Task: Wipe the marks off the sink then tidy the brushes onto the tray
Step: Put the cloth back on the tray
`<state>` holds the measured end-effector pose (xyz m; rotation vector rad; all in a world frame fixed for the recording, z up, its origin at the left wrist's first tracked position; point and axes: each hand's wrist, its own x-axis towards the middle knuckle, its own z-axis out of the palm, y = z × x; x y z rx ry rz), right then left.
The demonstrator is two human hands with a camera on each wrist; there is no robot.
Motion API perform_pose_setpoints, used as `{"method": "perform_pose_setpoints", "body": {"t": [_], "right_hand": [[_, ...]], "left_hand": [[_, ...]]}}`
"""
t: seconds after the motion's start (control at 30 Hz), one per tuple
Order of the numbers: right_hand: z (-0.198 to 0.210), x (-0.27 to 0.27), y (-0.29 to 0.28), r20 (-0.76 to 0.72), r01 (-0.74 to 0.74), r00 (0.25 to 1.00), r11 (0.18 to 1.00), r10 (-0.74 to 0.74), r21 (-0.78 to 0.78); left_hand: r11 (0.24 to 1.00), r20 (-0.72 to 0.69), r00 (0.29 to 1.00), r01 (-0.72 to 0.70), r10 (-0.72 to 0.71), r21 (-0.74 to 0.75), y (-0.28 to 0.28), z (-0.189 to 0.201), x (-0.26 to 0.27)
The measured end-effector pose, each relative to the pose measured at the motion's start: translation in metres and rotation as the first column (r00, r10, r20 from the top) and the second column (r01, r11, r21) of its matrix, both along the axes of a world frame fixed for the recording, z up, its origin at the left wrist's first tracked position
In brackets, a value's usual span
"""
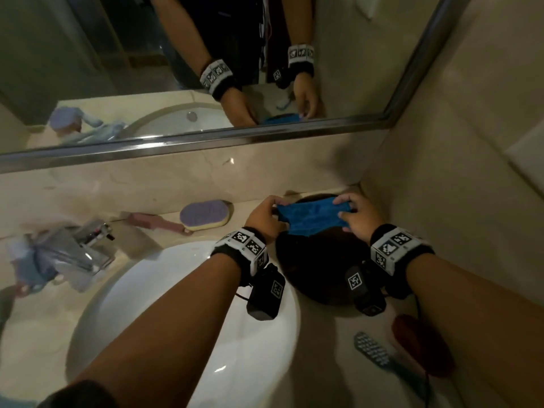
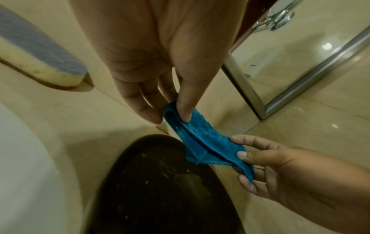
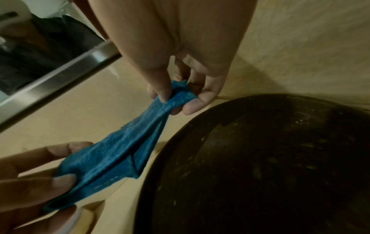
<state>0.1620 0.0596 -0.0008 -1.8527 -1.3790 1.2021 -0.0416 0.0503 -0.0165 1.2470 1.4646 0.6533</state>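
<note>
Up above the dark round tray (image 1: 321, 278), a blue cloth (image 1: 313, 218) hung folded and stretched between both hands, clear of the counter (image 1: 329, 348). The left hand (image 1: 263, 217) pinched one end between thumb and fingertips (image 2: 183, 110), the other fingers loosely extended beside it; the right hand (image 1: 357, 218) pinched the opposite end the same way, thumb (image 3: 164, 88) pressed onto the cloth against the curled fingers. The tray sat in the corner of the counter, just right of the white sink (image 1: 182, 304), with nothing visible lying on it. A grey brush (image 1: 372, 351) and a reddish brush (image 1: 421, 346) lay on the counter nearer the person, beside the right forearm. Behind the sink a pink-handled brush (image 1: 156, 221) lay next to a purple-topped sponge (image 1: 204, 215), against the wall under the mirror (image 1: 206, 69). The chrome tap (image 1: 85, 248) stood at the sink's left, blurred.
</note>
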Motion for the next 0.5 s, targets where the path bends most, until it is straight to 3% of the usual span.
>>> {"method": "perform_pose_setpoints", "body": {"t": [0.23,0.5], "right_hand": [[-0.029,0.010,0.043,0.013,0.033,0.999,0.994,-0.032,-0.101],[-0.055,0.019,0.076,0.072,0.028,0.997,0.996,-0.022,-0.083]], "left_hand": [[0.998,-0.102,0.992,0.069,-0.069,0.001,0.044,-0.028,0.014],[0.997,-0.142,0.988,0.070,-0.064,0.038,0.066,-0.049,0.022]]}}
